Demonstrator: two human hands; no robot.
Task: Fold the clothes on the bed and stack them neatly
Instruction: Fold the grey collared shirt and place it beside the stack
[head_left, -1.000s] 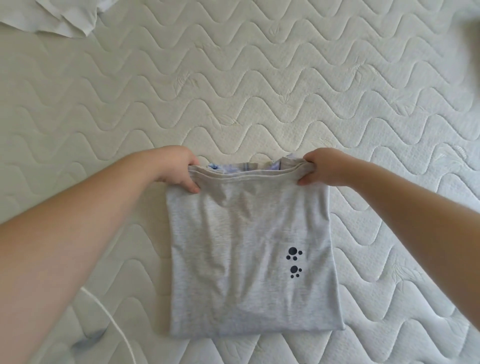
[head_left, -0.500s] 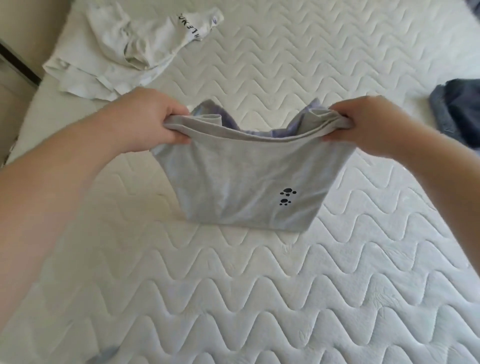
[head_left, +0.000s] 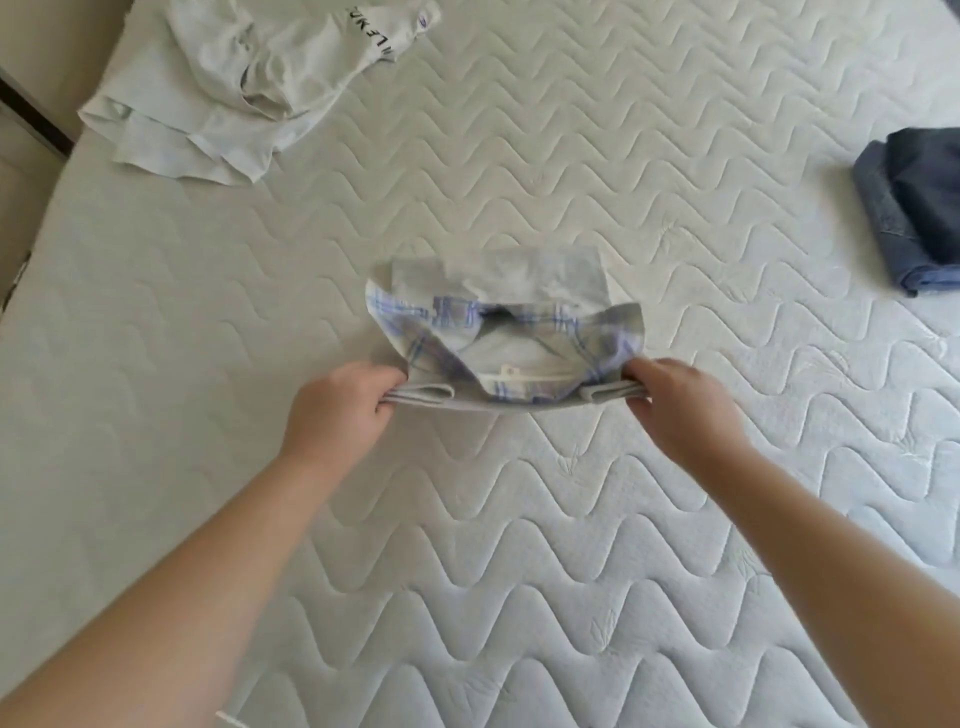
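Two hands held a folded grey shirt (head_left: 501, 358) over the middle of the bed (head_left: 623, 571). The left hand (head_left: 337, 410) gripped the shirt's near left corner, its fingers (head_left: 387, 387) curled round the doubled grey hem, and the right hand (head_left: 675, 405) pinched the near right corner in the same way, fingers (head_left: 636, 370) clenched on the cloth. Between the hands the near edge of the shirt stretched in a shallow line, while the far part lay on the quilted, wave-stitched mattress. A blue plaid lining showed at the collar, with a small white tag near its centre. At the far left corner of the bed lay a crumpled white garment (head_left: 228, 88) with dark lettering along one edge, well apart from the shirt. At the right edge sat a pile of dark blue clothes (head_left: 914, 208), partly cut off by the picture's border; whether it was folded could not be told.
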